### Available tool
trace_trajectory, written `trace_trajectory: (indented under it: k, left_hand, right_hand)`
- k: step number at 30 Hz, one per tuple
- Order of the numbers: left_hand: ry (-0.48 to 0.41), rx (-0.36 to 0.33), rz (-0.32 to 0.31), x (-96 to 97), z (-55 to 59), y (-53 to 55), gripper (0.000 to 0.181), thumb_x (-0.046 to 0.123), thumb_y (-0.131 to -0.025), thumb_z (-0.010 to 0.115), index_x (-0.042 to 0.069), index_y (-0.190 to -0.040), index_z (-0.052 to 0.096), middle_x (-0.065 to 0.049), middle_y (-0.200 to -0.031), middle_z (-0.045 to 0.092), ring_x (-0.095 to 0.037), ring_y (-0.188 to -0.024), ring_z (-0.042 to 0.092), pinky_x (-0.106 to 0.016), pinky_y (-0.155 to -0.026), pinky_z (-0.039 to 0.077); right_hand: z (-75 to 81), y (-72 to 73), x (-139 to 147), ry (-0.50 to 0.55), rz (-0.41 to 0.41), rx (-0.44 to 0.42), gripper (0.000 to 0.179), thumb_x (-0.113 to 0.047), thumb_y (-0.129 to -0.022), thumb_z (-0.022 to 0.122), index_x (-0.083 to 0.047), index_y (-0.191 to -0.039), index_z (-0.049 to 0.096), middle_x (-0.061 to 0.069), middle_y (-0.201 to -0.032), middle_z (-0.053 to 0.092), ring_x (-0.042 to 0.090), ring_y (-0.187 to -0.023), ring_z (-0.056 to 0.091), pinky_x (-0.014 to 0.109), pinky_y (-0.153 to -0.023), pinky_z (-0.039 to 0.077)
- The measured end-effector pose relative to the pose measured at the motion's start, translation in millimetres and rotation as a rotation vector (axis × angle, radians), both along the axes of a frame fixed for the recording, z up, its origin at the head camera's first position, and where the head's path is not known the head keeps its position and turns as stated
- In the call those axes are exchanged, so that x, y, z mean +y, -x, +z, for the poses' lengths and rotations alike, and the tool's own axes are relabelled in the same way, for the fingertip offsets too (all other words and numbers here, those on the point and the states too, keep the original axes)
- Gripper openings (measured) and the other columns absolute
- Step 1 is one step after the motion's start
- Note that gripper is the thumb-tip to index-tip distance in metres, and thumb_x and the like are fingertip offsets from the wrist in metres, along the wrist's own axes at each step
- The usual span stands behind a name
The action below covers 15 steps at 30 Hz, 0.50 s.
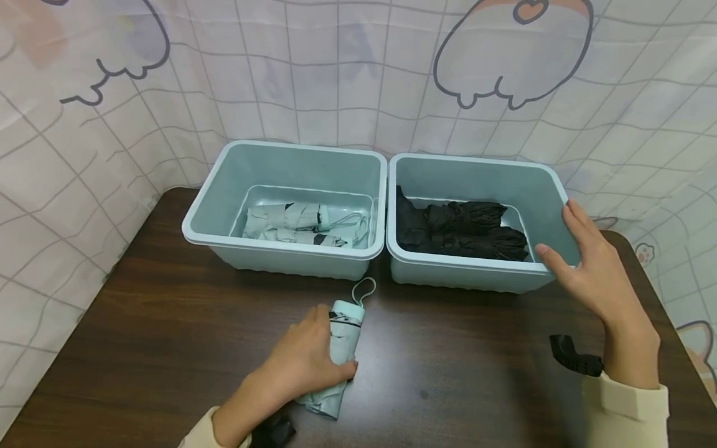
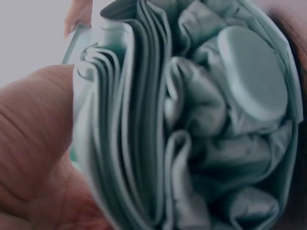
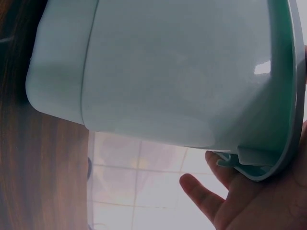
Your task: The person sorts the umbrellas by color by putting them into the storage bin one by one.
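Note:
My left hand (image 1: 305,354) grips a folded mint-green umbrella (image 1: 345,339) over the table's front middle, with fingers and thumb around its sides. Its capped handle and wrist loop point toward the bins. The left wrist view shows the umbrella's bunched fabric end close up. My right hand (image 1: 599,277) rests at the right rim of the right bin (image 1: 473,266), fingers spread. From the right wrist view, that bin's outer wall fills most of the picture, with fingers beside the rim corner. Dark folded umbrellas (image 1: 476,233) lie inside this bin.
Beside it on the left stands a matching light-blue bin (image 1: 291,254), with pale folded umbrellas (image 1: 285,216) on its floor. Both bins sit at the back of the dark wooden table (image 1: 448,354), before a grid-patterned curtain (image 1: 358,81).

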<state>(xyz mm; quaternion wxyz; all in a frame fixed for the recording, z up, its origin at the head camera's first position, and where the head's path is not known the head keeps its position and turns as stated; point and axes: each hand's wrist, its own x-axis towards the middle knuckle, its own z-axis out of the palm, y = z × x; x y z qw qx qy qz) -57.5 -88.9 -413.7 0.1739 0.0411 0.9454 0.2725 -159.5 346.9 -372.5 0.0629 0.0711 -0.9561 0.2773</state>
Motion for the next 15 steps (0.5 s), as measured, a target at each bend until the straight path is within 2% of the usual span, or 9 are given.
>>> trace_trajectory:
  k: [2, 7, 15]
  left_hand:
    - [-0.014, -0.014, -0.001, -2.9, -0.9, 1.1, 0.087, 0.045, -0.072, 0.091, -0.003, -0.135, 0.052, -0.011, -0.111, 0.063, -0.029, -0.084, 0.062, -0.045, -0.071, 0.055]
    - [-0.083, -0.076, 0.005, -5.9, -3.5, 4.7, 0.086, 0.044, -0.072, 0.09, 0.001, -0.136, 0.051, -0.007, -0.105, 0.061, -0.022, -0.077, 0.061, -0.036, -0.063, 0.052]
    - [-0.194, -0.179, 0.003, -12.4, -2.3, 9.3, 0.096, 0.049, -0.074, 0.089, 0.005, -0.149, 0.049, -0.004, -0.108, 0.066, -0.018, -0.093, 0.062, -0.036, -0.076, 0.055]
  right_hand:
    - [-0.6, 0.2, -1.4, 0.001, -0.001, 0.0, 0.082, -0.036, -0.103, 0.059, -0.012, -0.17, 0.018, 0.012, -0.18, 0.013, 0.06, -0.156, 0.025, 0.086, -0.113, 0.025]
    - [-0.7, -0.5, -1.0, 0.002, -0.011, -0.001, 0.082, -0.037, -0.103, 0.059, -0.012, -0.17, 0.018, 0.012, -0.18, 0.013, 0.059, -0.157, 0.024, 0.086, -0.114, 0.023]
    - [-1.1, 0.0, 0.3, 0.007, -0.004, 0.014, 0.082, -0.036, -0.103, 0.06, -0.011, -0.17, 0.02, 0.013, -0.179, 0.015, 0.059, -0.157, 0.025, 0.086, -0.115, 0.023]
